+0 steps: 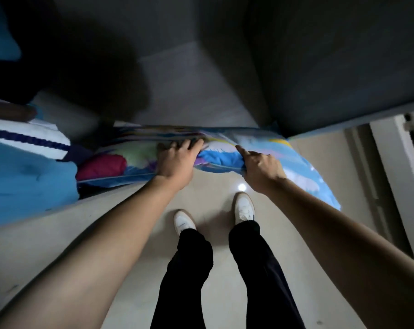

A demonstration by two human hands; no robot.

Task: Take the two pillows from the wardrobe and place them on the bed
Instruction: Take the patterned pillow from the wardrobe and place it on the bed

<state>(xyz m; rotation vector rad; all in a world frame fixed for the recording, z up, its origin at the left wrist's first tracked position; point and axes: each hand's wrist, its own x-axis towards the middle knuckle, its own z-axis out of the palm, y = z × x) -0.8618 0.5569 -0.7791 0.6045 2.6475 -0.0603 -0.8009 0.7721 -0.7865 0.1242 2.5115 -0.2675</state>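
Shoes (243, 208), white, stand on the pale floor (134, 276) right at the foot of the wardrobe (320, 67), black trouser legs above them; both bare forearms stretch forward from the lower corners; the left hand (177, 160) curls its fingers over the top edge of a bright patterned pillow (225, 159), and the right hand (260, 166) pinches the near edge of the same pillow just beside it, index finger laid along the fabric; the pillow lies half out of the low compartment, its right end hanging past the dark door panel; further in, more bedding is stacked, and I cannot tell which piece is the second pillow; a blue blanket (23, 181) bulges at the left; no bed is in view, so the task looks barely begun: first pillow gripped, neither one delivered yet.
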